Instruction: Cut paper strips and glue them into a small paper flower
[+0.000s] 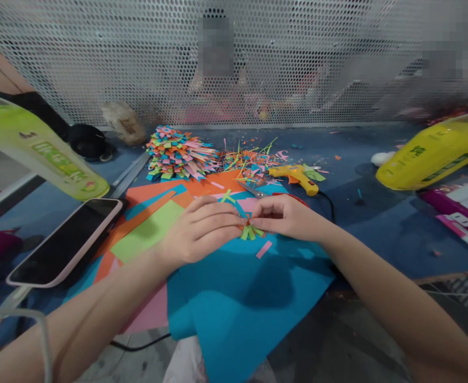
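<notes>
Between my hands is a small cluster of green and orange paper strips (250, 232), low over a blue sheet (234, 298). My left hand (204, 229) has its fingers pressed together, with the tips at the cluster's left side. Thumb and forefinger of my right hand (285, 215) pinch the cluster from the right; the exact grip points are partly hidden by the fingers. A loose pink strip (264, 249) lies just below. Beyond my fingers are a crossed pair of green strips (228, 196) and scissors (253, 190), their handles partly behind my right hand.
A layered paper-strip cone (180, 154) stands near the perforated metal screen (138, 69), beside paper scraps (253, 159). A yellow glue gun (298, 176) with a cable lies right of them. Left are a phone (66, 242) and bottle (38, 146); a yellow bottle (437, 151) is right.
</notes>
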Demonstrator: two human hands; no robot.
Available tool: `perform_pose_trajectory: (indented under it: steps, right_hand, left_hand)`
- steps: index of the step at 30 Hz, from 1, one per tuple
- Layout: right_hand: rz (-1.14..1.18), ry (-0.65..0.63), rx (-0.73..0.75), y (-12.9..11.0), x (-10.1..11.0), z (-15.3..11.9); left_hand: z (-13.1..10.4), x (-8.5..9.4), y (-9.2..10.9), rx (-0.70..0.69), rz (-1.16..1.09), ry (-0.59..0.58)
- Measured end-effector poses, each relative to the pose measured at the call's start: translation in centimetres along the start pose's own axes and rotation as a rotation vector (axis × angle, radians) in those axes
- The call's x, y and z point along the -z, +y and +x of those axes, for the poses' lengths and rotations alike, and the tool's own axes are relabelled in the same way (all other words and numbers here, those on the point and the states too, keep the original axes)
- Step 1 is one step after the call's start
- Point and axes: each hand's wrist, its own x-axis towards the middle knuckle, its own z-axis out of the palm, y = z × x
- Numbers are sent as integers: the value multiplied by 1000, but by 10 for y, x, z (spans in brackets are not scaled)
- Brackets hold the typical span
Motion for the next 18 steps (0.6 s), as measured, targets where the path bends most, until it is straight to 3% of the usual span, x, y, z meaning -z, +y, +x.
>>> perform_pose_trajectory:
  steps: [3,5,8,10,12,15,18]
  right_hand:
    - [-14,3,-2,1,0,0]
    - [-27,5,-12,2,1,0]
    - [-91,106,6,4,1,1]
    - [-201,274,83,4,1,2]
    - [-324,435,179,3,0,1]
    - [-465,519,290,3,-2,0]
    - [-566,526,368,2,-3,-2]
  left_hand:
    - [-1,-3,0,24,-46,4]
    - [-1,-7,2,110,-139,34]
    - [3,-14,6,470,-381,161]
    - [6,-19,8,763,-611,254]
    - [8,-23,8,960,-829,305]
    - [7,-25,8,1072,-1000,289]
    - [5,-26,8,1090,-1054,252]
